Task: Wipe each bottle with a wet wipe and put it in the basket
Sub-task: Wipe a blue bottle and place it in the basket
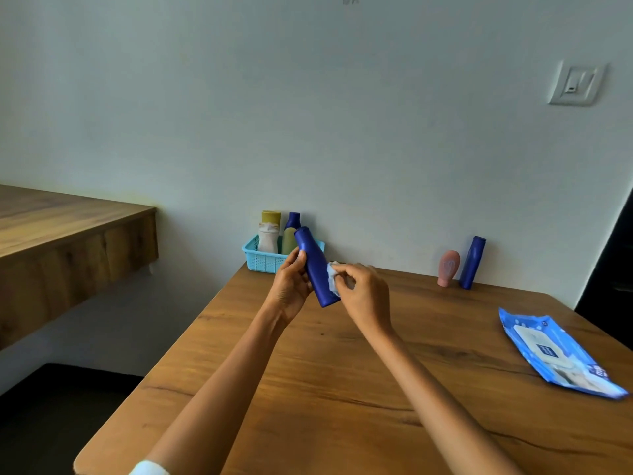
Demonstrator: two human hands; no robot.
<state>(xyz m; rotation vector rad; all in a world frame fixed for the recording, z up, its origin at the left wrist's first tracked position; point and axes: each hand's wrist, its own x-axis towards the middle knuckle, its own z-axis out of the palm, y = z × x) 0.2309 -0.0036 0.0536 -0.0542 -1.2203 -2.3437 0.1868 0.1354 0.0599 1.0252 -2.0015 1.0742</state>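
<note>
My left hand [291,284] grips a dark blue bottle [315,265], tilted above the table in front of the basket. My right hand [364,296] pinches a white wet wipe [333,279] against the bottle's right side. The light blue basket [262,260] stands at the table's far left edge by the wall and holds a white bottle with a yellow cap [269,231], a pale green bottle [288,240] and a blue bottle [294,220]. At the far right by the wall stand a pink bottle [448,268] and another blue bottle [472,262].
A blue pack of wet wipes [556,354] lies flat near the right edge of the wooden table [342,389]. A second wooden counter [68,234] stands to the left across a gap. A wall switch [577,84] is at the upper right.
</note>
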